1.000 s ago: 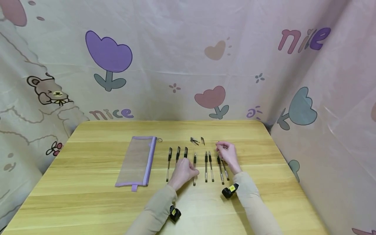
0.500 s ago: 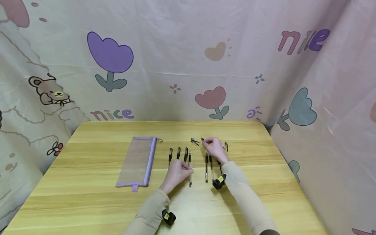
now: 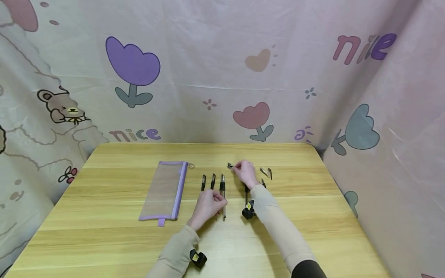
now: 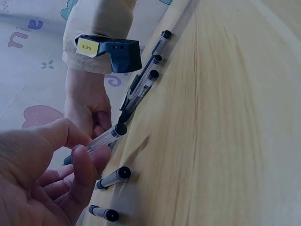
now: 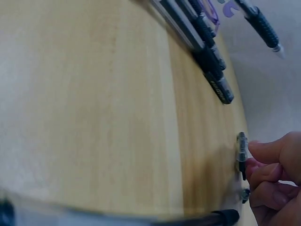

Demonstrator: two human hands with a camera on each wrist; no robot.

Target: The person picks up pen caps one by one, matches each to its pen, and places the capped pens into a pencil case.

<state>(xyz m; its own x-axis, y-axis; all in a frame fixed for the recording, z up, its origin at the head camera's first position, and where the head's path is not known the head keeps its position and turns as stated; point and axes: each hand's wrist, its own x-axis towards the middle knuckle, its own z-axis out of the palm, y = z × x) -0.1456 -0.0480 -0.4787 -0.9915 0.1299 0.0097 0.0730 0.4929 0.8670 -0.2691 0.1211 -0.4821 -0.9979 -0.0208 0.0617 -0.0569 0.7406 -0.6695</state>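
Note:
My left hand (image 3: 207, 208) pinches an uncapped gel pen (image 4: 107, 137) between thumb and finger, its tip pointing away from me (image 5: 265, 30). That pen stands beside the rightmost of three capped pens (image 3: 203, 181), whose lower parts the hand partly covers. At the back, my right hand (image 3: 245, 172) has its bent fingertips right at a black pen cap (image 5: 242, 153); I cannot tell whether they grip it. Another small dark piece (image 5: 245, 195) shows beside those fingers. Several uncapped pens (image 4: 146, 87) lie under the right forearm, mostly hidden in the head view.
A mesh zip pouch (image 3: 160, 193) with purple edging lies left of the pens. Two more caps (image 3: 265, 172) rest to the right of my right hand. The wooden table (image 3: 104, 239) ends at a patterned curtain (image 3: 194, 77).
My right hand has moved left along the back, from the right-hand caps to the left ones. My left hand has brought its pen leftward, up against the row of capped pens.

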